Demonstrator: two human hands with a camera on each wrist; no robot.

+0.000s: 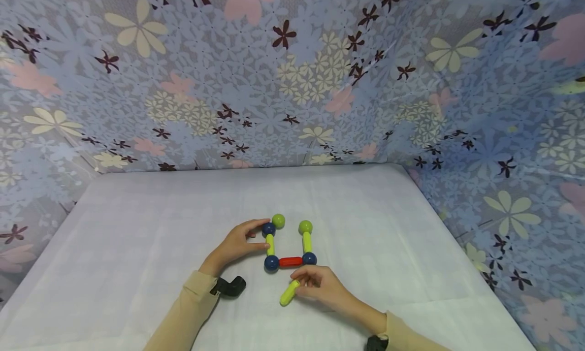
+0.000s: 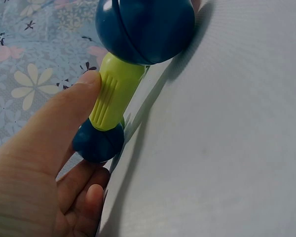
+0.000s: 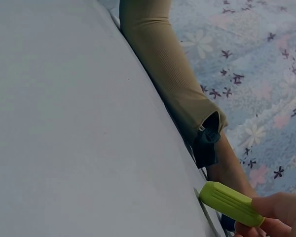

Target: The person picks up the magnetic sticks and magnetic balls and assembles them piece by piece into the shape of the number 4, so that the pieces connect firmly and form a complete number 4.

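Note:
A three-sided toy frame of rods and balls lies on the white cloth. Its left side is a yellow-green rod [image 1: 270,245] between two blue balls, the upper one [image 1: 268,229] and the lower one [image 1: 271,263]. My left hand [image 1: 237,246] holds this side, thumb against the rod [image 2: 111,94] and fingers by the far blue ball [image 2: 99,142]. A red rod [image 1: 290,261] joins the lower blue ball to another blue ball [image 1: 309,258]. From there a second yellow-green rod leads to a green ball [image 1: 305,227]. Below the frame, my right hand [image 1: 322,286] pinches a loose yellow-green rod [image 3: 231,203].
Another green ball [image 1: 278,220] sits close beside the upper left blue ball; whether they touch I cannot tell. White cloth [image 1: 183,209] covers the table, with a flowered curtain [image 1: 256,87] along its back and sides. Black wrist straps [image 1: 230,286] show at the sleeves.

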